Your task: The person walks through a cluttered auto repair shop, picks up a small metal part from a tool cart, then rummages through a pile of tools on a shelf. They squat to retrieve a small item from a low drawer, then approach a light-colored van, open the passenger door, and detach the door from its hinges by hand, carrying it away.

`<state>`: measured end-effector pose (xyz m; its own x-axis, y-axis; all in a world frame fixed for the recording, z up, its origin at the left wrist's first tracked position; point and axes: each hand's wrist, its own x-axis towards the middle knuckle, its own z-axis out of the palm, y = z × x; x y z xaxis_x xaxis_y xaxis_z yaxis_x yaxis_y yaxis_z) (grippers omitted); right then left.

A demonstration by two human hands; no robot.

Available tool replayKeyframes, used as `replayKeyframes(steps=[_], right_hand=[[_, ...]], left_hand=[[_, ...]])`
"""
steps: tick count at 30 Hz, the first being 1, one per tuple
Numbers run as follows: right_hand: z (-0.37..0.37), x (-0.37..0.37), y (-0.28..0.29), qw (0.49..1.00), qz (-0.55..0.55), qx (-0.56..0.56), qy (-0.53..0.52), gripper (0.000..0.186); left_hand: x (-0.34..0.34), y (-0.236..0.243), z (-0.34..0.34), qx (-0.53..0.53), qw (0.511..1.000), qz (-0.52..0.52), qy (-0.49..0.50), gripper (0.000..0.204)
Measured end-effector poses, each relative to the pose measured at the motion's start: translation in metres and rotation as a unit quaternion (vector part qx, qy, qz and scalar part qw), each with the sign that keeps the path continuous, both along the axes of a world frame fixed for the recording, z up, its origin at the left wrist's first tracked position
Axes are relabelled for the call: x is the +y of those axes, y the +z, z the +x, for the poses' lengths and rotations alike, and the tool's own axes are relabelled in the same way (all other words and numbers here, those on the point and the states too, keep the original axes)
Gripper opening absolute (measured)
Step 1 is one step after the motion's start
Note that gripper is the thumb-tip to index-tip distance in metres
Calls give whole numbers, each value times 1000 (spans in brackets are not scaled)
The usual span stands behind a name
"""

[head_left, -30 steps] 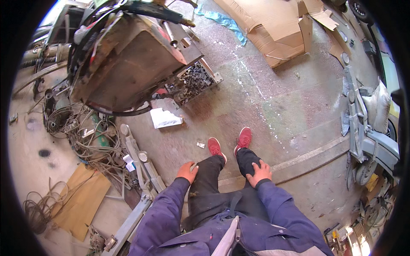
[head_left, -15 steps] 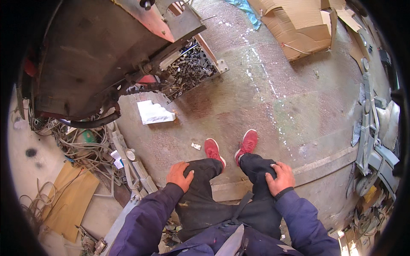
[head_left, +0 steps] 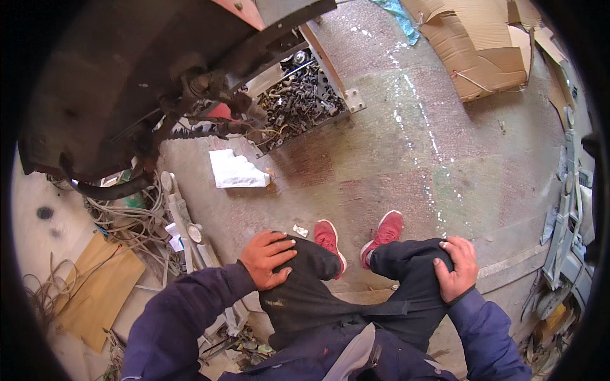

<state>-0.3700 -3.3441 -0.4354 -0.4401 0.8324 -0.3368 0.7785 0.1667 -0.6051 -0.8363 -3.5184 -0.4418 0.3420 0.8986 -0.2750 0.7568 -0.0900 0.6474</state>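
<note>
My left hand point(head_left: 267, 259) rests on my left knee, its fingers laid over the dark trousers point(head_left: 330, 306). On my right knee lies my right hand point(head_left: 456, 269), thumb apart from the fingers. Both hands are open and hold nothing. Between and beyond them stand my red shoes point(head_left: 385, 232) on the worn floor. A small crumpled white scrap point(head_left: 300, 230) lies beside the left shoe. Farther off, to the left, is a torn white sheet point(head_left: 235, 170) with a jagged edge.
A large dark machine point(head_left: 95, 82) overhangs the far left, beside a tray of small metal parts point(head_left: 298, 95). Cables point(head_left: 136, 219) tangle near a brown board point(head_left: 101, 289) on the left. Flattened cardboard point(head_left: 470, 51) lies far right. A grey metal frame point(head_left: 565, 209) lines the right side.
My hands and knees have spread farther apart. The left hand's fingers now lie more across the knee. The view has shifted, bringing the machine and floor things slightly nearer.
</note>
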Motion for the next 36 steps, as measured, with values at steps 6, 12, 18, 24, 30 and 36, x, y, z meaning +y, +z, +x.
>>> replayKeyframes(steps=[6, 12, 18, 24, 30, 36], right_hand=[[7, 6, -20, 998, 52, 17, -24, 40], [17, -2, -34, 992, 87, 38, -83, 40], [25, -20, -41, 984, 115, 49, -127, 37], [32, -47, -37, 979, 129, 33, -156, 37], [31, -63, -33, 976, 141, 19, -165, 37], [25, -64, -31, 977, 143, -1, -155, 38]], left_hand=[[39, -33, 2, 36, 998, 46, -8, 39], [84, -75, 9, 11, 993, 111, -24, 31], [126, -112, 19, -55, 992, 114, 0, 26], [144, -134, 27, -74, 994, 82, 19, 29], [169, -217, 0, -137, 934, -62, 324, 41], [184, -295, -61, 238, 897, -9, 372, 78]])
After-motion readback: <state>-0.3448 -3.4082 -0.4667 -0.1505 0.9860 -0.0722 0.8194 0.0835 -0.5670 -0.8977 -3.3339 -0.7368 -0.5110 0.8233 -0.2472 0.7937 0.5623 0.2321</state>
